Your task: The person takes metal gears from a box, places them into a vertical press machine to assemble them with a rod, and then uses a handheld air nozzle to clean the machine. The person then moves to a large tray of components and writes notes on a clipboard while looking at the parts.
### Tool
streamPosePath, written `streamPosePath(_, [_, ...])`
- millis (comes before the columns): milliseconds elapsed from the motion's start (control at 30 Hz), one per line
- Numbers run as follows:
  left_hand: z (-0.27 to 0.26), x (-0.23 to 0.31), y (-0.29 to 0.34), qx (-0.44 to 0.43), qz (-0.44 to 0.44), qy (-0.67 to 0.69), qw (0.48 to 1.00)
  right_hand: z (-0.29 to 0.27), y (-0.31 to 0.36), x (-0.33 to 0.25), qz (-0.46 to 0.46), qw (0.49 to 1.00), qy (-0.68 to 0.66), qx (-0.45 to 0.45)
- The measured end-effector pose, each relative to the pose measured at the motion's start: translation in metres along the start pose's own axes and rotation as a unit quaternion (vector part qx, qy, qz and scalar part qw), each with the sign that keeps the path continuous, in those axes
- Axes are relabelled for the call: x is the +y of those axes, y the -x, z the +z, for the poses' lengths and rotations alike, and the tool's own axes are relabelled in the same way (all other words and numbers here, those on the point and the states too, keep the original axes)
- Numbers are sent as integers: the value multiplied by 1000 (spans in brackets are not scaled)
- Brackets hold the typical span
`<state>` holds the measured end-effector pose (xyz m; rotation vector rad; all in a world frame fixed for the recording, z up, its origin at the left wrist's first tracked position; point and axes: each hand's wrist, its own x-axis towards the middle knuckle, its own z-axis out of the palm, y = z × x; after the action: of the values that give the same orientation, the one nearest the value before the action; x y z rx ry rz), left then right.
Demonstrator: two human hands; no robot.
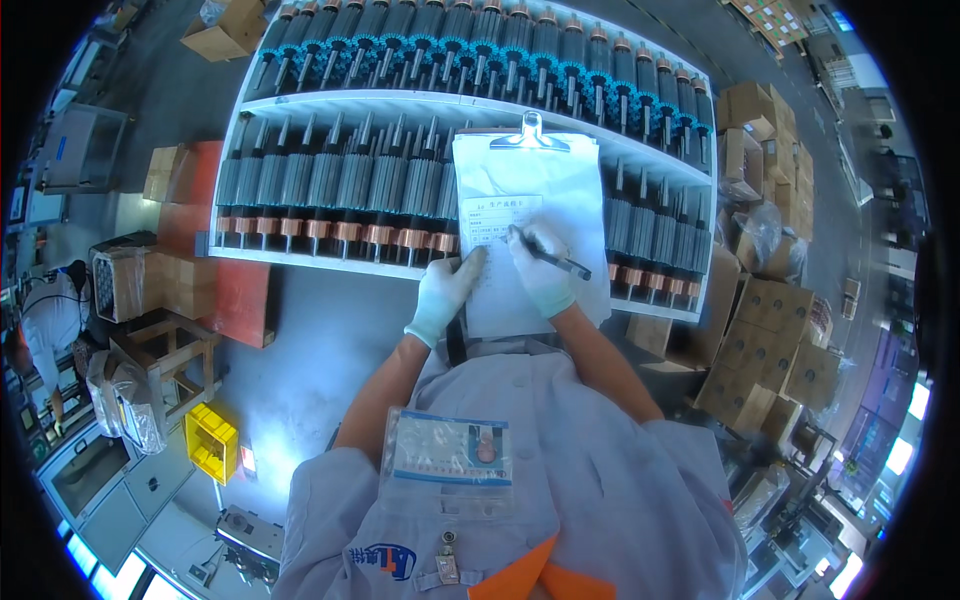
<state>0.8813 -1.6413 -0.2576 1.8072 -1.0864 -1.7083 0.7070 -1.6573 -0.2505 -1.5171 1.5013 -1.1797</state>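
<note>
A clipboard (535, 300) with white sheets under a metal clip lies in front of me, over the near edge of a rack. My left hand (446, 291), in a white glove, grips its left edge, thumb on the paper. My right hand (541, 268), gloved too, is closed around a dark pen (565, 262) whose tip end is at a small printed form (498, 218) on top of the sheets. Behind the clipboard, the white rack (400, 99) holds rows of motor armatures (350, 180) with steel shafts, dark cores and copper commutators; the upper row shows blue windings.
Cardboard boxes (765, 345) are stacked along the right, some with plastic film. On the left stand a red board (240, 300), a wooden frame (170, 355) and a yellow crate (210, 444). Another person (52, 320) is at the far left edge.
</note>
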Motion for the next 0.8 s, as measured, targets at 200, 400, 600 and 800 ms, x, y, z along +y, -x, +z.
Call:
streamPosePath(200, [0,3,1,9,-21,-13,1000,-9,-1,-20,79,996,-10,25])
streamPosePath(400, [-1,6,4,2,-2,4,1000,-10,-1,-13,67,998,8,10])
streamPosePath(600, [-2,3,3,-7,2,25,1000,-6,1,-2,56,998,-28,18])
streamPosePath(800, [1,-3,-2,9,-6,15,1000,-9,1,-3,62,998,29,0])
